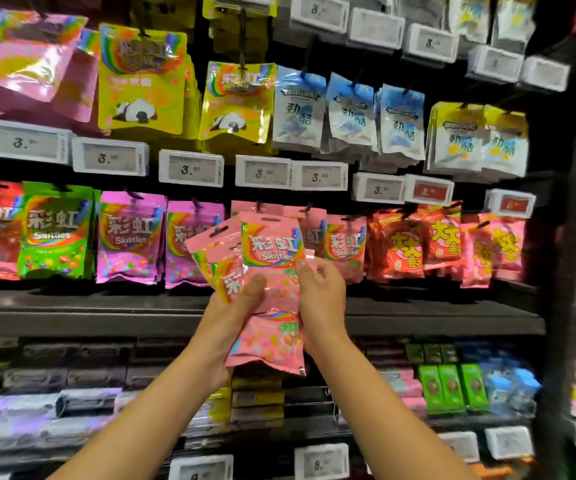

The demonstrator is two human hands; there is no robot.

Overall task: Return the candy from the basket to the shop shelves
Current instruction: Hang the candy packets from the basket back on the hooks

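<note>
Several pink Skittles bags (pixel 271 251) are fanned out in front of the middle shelf row. My left hand (pixel 234 306) grips the fan from below, thumb pressed on the front bag. My right hand (pixel 321 292) pinches the front bag's right edge. Another pink bag (pixel 269 344) hangs lower between my wrists. Matching pink Skittles bags (pixel 343 247) hang on pegs right behind my hands. The basket is out of view.
Purple Skittles bags (pixel 129 239) and green ones (pixel 54 230) hang to the left, red candy bags (pixel 404 247) to the right. Yellow panda bags (pixel 236 102) and blue mint bags (pixel 348 112) hang above. A dark shelf ledge (pixel 106 306) runs below; boxed gum (pixel 452 386) sits lower right.
</note>
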